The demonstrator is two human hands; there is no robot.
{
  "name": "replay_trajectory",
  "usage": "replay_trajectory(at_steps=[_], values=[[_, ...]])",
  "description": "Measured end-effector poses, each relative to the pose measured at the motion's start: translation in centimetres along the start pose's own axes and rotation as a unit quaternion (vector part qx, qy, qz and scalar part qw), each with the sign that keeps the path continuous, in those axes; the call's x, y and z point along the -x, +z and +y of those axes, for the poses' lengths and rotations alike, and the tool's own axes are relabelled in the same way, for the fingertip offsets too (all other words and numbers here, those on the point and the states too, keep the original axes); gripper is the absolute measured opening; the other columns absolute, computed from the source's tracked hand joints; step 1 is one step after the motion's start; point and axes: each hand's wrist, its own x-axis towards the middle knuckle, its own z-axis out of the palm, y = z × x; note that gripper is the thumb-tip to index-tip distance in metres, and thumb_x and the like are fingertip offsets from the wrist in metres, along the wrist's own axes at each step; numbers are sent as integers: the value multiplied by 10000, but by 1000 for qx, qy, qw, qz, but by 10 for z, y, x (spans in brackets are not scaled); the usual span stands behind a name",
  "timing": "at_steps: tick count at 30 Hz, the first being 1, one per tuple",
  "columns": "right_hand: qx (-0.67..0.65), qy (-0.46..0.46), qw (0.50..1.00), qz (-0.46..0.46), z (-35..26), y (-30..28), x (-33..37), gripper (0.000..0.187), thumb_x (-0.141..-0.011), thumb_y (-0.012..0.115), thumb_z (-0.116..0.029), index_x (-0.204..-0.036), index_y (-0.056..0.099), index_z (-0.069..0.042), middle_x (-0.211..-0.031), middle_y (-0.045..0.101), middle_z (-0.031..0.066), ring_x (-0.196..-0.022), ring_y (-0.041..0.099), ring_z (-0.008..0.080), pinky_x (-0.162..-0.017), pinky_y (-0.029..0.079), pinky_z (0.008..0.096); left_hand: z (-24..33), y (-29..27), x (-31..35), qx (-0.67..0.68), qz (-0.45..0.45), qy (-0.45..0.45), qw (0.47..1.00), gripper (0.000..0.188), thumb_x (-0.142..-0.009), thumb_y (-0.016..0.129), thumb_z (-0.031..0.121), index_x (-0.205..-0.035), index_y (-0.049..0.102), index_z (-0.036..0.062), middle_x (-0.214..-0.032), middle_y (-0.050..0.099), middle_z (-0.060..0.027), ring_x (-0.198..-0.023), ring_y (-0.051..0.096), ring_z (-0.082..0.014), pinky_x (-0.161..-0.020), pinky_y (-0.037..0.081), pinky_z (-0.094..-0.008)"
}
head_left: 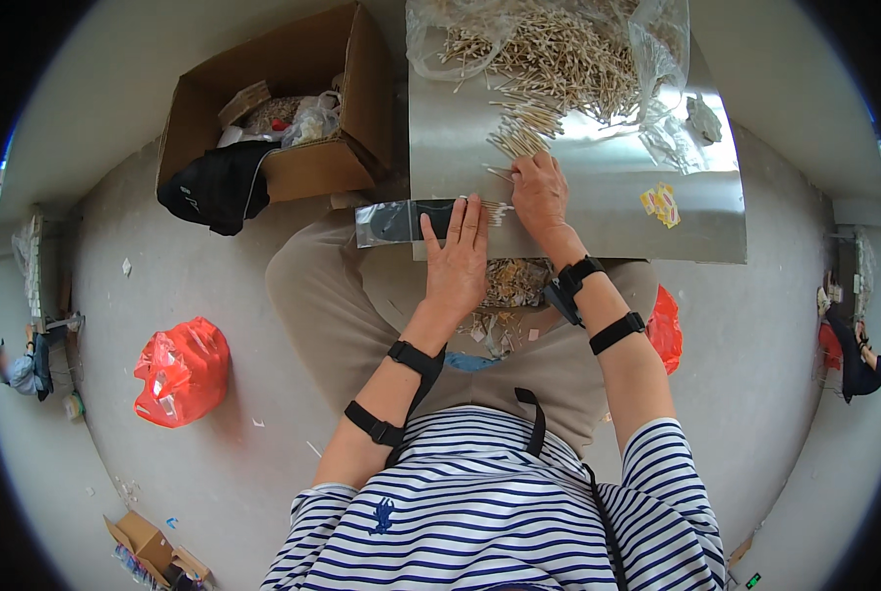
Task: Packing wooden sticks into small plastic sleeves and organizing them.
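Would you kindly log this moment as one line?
left hand: flat on clear packet | right hand: curled beside loose swabs | metal table: swab pile toward far edge, yellow slips at right

We can read no words or numbers; the shirt (499,502) bears a blue emblem (382,515), the black cloth (222,182) a pale mark, too small to decipher.

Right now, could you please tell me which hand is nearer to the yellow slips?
Right. The right hand is left of the yellow slips, by the cotton swabs; the left hand is farther left, on the plastic pouch.
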Motion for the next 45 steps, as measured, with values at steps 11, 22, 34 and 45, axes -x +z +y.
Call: replay_trajectory(at_steps=[11, 22, 34, 45], values=[[-61, -12, 998, -9, -10, -16, 23, 99, -858, 733, -98, -952, 705, -93, -994, 591, 89, -1002, 611, 336, -846, 528, 453, -1, -3, 1, 4, -3, 1, 1000, 906, -791, 698, 122, -1607, 327, -9, -1719, 227, -135, -1598, 213, -289, -1232, 48, -698], [-7, -50, 999, -8, -12, -13, 21, 69, -873, 714, -119, -912, 660, -104, -962, 561, 84, -951, 621, 316, -766, 541, 456, -3, 5, 1, 13, 32, 8, 999, 842, -810, 659, 81, -1592, 360, -9, -1711, 251, -142, -1594, 226, -296, -1228, 45, -704], [-51, -116, 992, -25, -34, -2, 30, 73, -860, 664, -56, -926, 649, -84, -973, 593, 101, -972, 599, 349, -825, 526, 453, -5, 12, 2, -18, 40, 3, 999, 1154, -630, 870, 127, -1622, 288, 29, -1726, 196, -126, -1599, 201, -306, -1203, 134, -738], [7, 34, 999, -5, -27, -13, 30, 77, -871, 744, -152, -935, 703, -165, -975, 601, 73, -998, 607, 315, -819, 527, 453, -4, 12, 1, -47, 26, 6, 999, 1170, -628, 903, 205, -1611, 300, 7, -1733, 175, -132, -1603, 187, -303, -1213, 136, -715]])
